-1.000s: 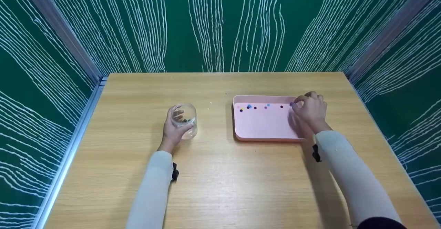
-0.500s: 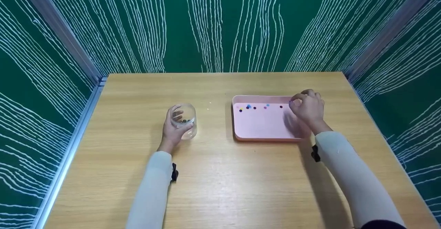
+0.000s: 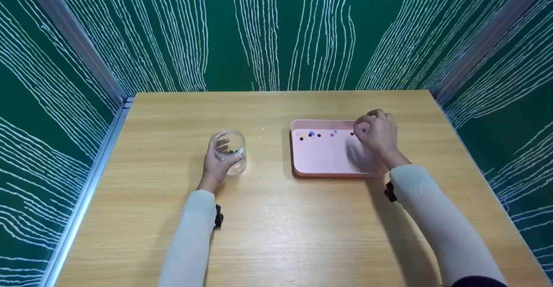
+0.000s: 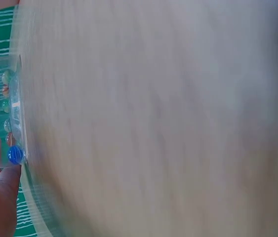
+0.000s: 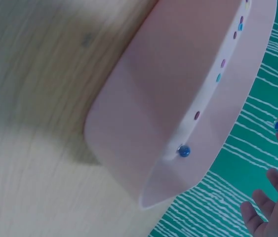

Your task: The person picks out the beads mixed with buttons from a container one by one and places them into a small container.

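Left hand (image 3: 214, 164) grips a clear glass jar (image 3: 231, 151), fingers curled round its side; the jar stands upright on the wooden table (image 3: 276, 218), left of centre. A few dark beads lie at its bottom (count not readable). The left wrist view is heavily blurred; it shows only a blue bead (image 4: 15, 154) and some pale ones against the jar wall, beside a fingertip.

Right hand (image 3: 376, 135) is above the far right corner of the pink tray (image 3: 324, 159), fingers curled, thumb and forefinger pinched together. The right wrist view shows a small blue bead (image 5: 277, 126) held at the fingertips, clear of the tray. In the head view that bead is too small to make out.

The tray lies flat on the table, right of centre and well apart from the jar. Loose beads (image 3: 319, 135) sit in a row along the tray's far wall: blue, yellow, dark and purple ones. In the right wrist view 1 blue bead (image 5: 184, 151) rests near the tray's corner.

Both forearms wear pale sleeves (image 3: 190, 239). Green panels with white wavy lines (image 3: 276, 32) enclose the table on 3 sides.
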Available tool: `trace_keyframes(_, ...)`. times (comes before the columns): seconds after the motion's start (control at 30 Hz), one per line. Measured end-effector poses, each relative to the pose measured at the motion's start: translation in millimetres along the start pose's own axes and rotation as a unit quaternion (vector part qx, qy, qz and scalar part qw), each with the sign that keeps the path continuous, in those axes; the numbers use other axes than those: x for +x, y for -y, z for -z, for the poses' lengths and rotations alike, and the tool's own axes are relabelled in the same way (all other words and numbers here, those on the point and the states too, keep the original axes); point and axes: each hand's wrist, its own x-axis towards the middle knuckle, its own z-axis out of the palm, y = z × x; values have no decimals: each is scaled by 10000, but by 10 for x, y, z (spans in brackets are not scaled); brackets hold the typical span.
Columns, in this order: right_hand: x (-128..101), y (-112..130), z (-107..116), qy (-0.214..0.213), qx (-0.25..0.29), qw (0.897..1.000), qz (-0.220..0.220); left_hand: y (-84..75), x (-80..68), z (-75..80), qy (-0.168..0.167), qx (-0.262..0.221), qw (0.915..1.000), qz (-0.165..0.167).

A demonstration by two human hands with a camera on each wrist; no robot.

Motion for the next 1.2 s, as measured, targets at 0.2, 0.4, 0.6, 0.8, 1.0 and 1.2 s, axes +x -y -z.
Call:
trace_keyframes(0.2, 3, 63, -7, -195, 40, 9994, 266, -71, -36, 2, 92, 1, 9999, 59)
trace_keyframes(0.4, -1, 159, 21, -198, 135, 9993, 277, -136, -58, 8, 124, 10, 9999, 15)
trace_keyframes(0.6, 4, 231, 2, -345, 250, 9981, 437, 32, 14, 20, 79, -3, 9999, 85)
trace_keyframes(0.8, -4, 287, -15, -480, 311, 9965, 617, 138, 53, 6, -10, 120, 9999, -95)
trace_keyframes(1.0, -5, 364, -14, -390, 334, 9972, 550, 124, 54, 3, -106, 244, 9996, -137)
trace_keyframes(1.2, -10, 449, -36, -268, 412, 9976, 490, -8, 9, 16, 45, 114, 9999, 50)
